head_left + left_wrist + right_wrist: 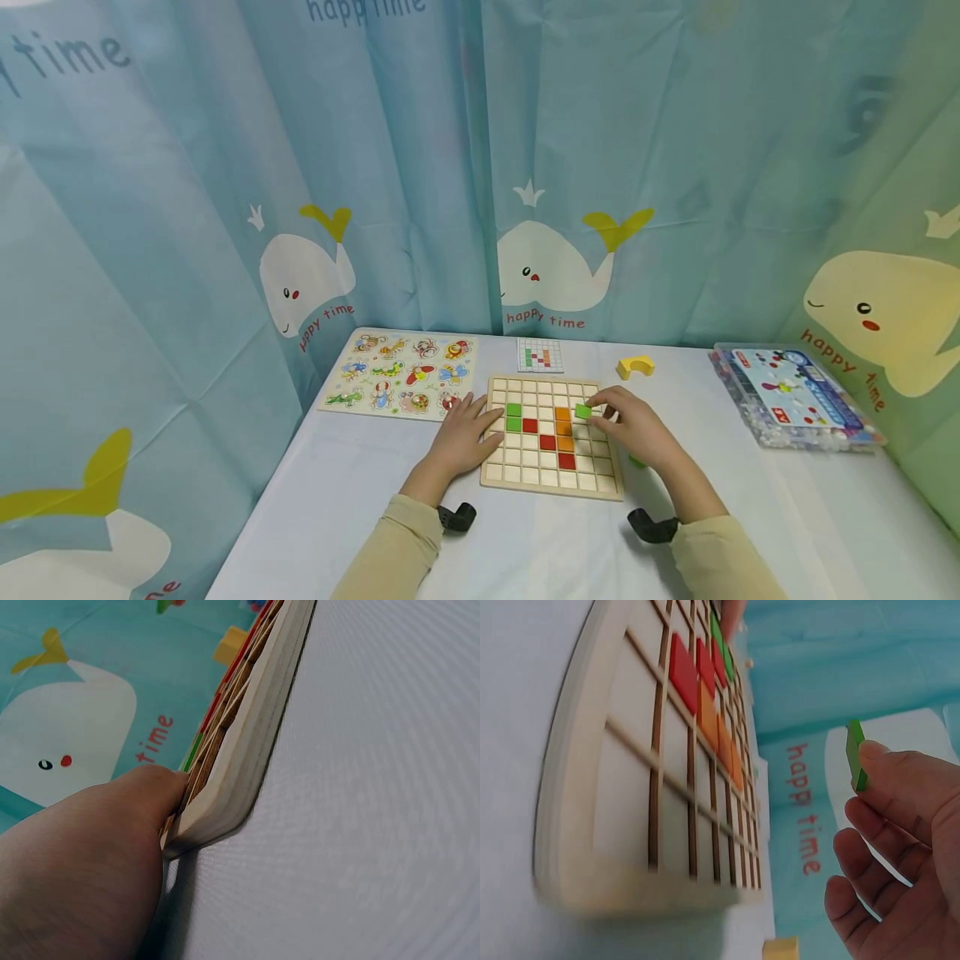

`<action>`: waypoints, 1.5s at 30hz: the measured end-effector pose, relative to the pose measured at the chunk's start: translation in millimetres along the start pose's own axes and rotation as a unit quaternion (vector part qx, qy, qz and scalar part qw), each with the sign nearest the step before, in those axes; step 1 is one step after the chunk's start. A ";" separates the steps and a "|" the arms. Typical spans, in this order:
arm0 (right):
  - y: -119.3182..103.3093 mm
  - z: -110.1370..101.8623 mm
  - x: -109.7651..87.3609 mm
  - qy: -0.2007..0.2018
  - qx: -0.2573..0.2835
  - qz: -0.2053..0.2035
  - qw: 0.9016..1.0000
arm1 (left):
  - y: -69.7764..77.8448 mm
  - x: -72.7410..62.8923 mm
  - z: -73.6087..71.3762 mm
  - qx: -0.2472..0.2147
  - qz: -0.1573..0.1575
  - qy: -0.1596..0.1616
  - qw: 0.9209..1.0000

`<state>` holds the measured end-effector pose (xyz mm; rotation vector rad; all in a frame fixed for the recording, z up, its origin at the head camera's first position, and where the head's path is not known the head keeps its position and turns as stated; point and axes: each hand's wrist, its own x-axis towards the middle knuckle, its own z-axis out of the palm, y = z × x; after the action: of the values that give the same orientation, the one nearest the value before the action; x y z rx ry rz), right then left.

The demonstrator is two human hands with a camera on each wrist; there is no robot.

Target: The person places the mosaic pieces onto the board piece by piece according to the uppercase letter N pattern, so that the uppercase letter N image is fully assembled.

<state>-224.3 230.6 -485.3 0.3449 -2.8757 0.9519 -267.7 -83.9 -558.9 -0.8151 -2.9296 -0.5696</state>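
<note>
My right hand [637,429] pinches a green square tile [856,756] between thumb and index finger, above the right part of a wooden grid board [510,477]. The other fingers of that hand are loosely curled. My left hand [459,437] rests on the board's left edge, with its thumb [154,791] against the frame. Set in the grid are two green tiles [513,411], several red tiles [530,426] in a diagonal and a column of orange tiles [564,427]. Behind the board lies a small pattern card [540,356] printed with coloured squares.
An insect picture board [397,372] lies at the back left. To the back right are a yellow arch block [635,362] and a clear plastic case [795,396]. A green piece [637,462] lies partly hidden beneath my right arm. Whale-print curtains [420,183] border the table.
</note>
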 end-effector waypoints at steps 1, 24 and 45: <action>-2.1 1.6 1.3 -0.002 0.004 -0.003 1.000 | 0.1 -0.1 -0.1 0.000 0.000 0.001 1.000; -49.7 62.1 22.4 -0.065 0.049 -0.027 0.996 | -2.6 2.0 4.2 0.007 -0.009 -0.004 1.000; -55.2 90.3 26.0 -0.078 0.003 -0.021 0.997 | -1.3 2.6 2.7 0.013 -0.005 -0.001 1.000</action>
<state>-237.7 128.7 -521.7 0.4978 -2.9915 0.9675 -270.4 -82.7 -561.4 -0.7988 -2.9372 -0.5295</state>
